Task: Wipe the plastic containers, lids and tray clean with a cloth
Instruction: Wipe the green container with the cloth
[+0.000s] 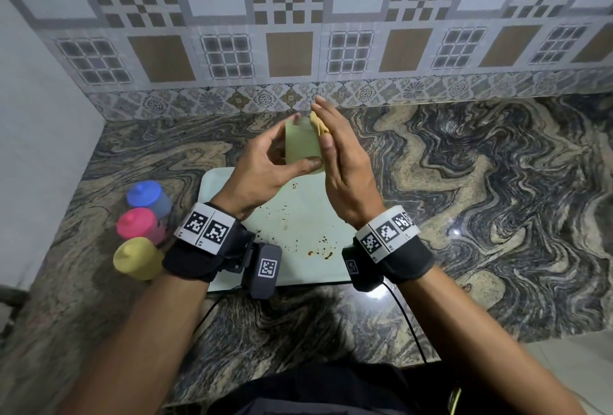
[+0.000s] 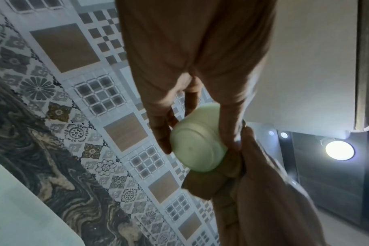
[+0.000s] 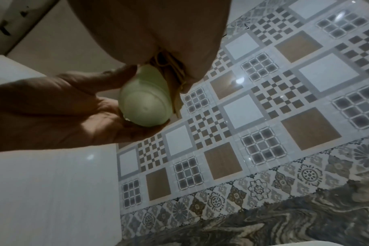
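- The pale green container is held up in the air above the far end of the tray, lying on its side with its long axis running roughly away from the person; its closed base faces both wrist cameras.
- The left hand grips it, thumb under the near end and fingers curled around the far side.
- The yellow cloth sits bunched between the container's right flank and the right hand, whose fingers are straight and press the cloth flat against the plastic.
- So the container lies directly between the two palms, left holding, right wiping; the next stroke likely runs along that axis, or the left hand turns the container to bring up an unwiped side.
- The tray below shows brown specks and smears, so it seems not yet wiped.
- Left of the tray, on the marbled counter, stand a blue container, a pink container and a yellow container, each capped.
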A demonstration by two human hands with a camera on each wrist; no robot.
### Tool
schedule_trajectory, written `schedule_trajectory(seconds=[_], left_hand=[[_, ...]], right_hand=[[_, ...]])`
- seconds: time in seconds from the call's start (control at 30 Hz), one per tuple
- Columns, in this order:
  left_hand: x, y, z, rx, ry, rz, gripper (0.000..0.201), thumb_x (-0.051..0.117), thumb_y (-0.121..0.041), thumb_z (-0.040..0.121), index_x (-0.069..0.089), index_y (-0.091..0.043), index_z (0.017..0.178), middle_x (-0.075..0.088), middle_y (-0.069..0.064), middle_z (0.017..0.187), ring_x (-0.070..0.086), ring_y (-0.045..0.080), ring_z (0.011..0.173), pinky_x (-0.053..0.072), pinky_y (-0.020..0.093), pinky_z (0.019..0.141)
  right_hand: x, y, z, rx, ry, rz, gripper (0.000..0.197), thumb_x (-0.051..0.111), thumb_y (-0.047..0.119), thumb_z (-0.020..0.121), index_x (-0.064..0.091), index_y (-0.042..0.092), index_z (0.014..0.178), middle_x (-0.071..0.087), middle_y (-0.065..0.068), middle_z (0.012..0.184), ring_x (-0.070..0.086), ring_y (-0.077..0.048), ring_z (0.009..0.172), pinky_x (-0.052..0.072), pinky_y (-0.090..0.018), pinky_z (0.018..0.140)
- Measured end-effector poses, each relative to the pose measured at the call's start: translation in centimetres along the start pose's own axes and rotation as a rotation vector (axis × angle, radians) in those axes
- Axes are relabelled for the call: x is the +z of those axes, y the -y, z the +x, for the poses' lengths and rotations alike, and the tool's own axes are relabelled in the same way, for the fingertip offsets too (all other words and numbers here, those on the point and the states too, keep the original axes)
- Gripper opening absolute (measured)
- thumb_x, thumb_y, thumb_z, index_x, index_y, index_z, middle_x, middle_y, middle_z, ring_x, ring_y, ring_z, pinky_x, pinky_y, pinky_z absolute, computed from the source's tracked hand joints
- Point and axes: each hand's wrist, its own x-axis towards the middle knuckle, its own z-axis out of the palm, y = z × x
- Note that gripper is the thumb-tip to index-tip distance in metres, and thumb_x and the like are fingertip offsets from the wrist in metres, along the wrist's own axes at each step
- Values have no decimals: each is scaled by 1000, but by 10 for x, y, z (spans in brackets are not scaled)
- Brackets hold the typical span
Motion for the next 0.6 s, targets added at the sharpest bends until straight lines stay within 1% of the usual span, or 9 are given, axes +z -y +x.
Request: schedule_trajectory(seconds=[0.07, 0.17, 0.23, 0.3, 0.33, 0.4, 0.47, 0.53, 0.6], left_hand=[[-3, 1, -1, 28, -68, 4, 82, 81, -10, 74, 39, -13, 145, 63, 4, 126, 63, 14, 114, 52, 27, 92], [-7, 3, -3, 13, -34, -139, 69, 69, -2, 80, 37, -3, 141, 63, 14, 124, 64, 17, 106, 54, 28, 85], [-5, 2, -4, 10, 7, -151, 65, 66, -4, 82, 38, -1, 140, 61, 19, 125, 62, 20, 109, 53, 30, 89], [-2, 1, -5, 32, 4, -105, 69, 73, -10, 79, 41, -5, 140, 60, 15, 128, 61, 20, 114, 51, 33, 95], [-2, 0, -4, 50, -19, -78, 71, 77, -11, 77, 43, -7, 140, 62, 12, 127, 61, 19, 114, 51, 33, 95], [-3, -2, -4, 40, -54, -94, 72, 77, -8, 77, 42, -7, 139, 64, 8, 122, 64, 16, 108, 53, 28, 88], [-5, -2, -5, 20, -32, -152, 65, 69, -5, 79, 40, -2, 136, 65, 12, 118, 65, 17, 103, 53, 25, 82], [-5, -2, -6, 12, 17, -157, 60, 64, -3, 81, 39, 1, 136, 63, 17, 119, 63, 19, 106, 52, 27, 86], [-4, -5, -6, 29, 35, -110, 62, 70, -7, 81, 43, -2, 136, 61, 14, 125, 61, 20, 113, 50, 31, 95]], right_hand=[[1, -2, 0, -17, 16, -8, 40, 34, 12, 104, 42, 2, 142, 39, -14, 152, 32, -21, 145, 29, -40, 119], [-2, -5, 0, 47, 6, 42, 42, 32, 18, 105, 40, 5, 145, 41, -11, 151, 35, -15, 143, 31, -33, 118], [-2, -3, 0, 51, -5, 39, 41, 34, 15, 105, 39, 5, 145, 40, -11, 151, 34, -16, 143, 30, -32, 118], [0, 1, -1, -10, -5, -2, 41, 35, 11, 104, 40, 2, 143, 40, -11, 151, 32, -20, 145, 29, -36, 119], [2, 1, -1, -33, -6, -6, 40, 35, 12, 104, 41, 1, 143, 40, -10, 150, 33, -21, 144, 30, -38, 119], [2, 1, 2, 35, -35, 64, 42, 34, 22, 105, 43, 6, 142, 43, -3, 148, 40, -16, 139, 38, -39, 113], [1, -1, 4, 130, -57, 151, 43, 33, 30, 105, 45, 12, 143, 45, 4, 147, 46, -8, 131, 41, -33, 107], [0, -1, 3, 126, -64, 132, 40, 34, 21, 106, 43, 11, 143, 44, 3, 147, 41, -4, 135, 37, -29, 111], [1, 1, 1, 89, -52, 87, 40, 34, 15, 106, 42, 9, 144, 43, 0, 148, 44, -9, 134, 39, -33, 112]])
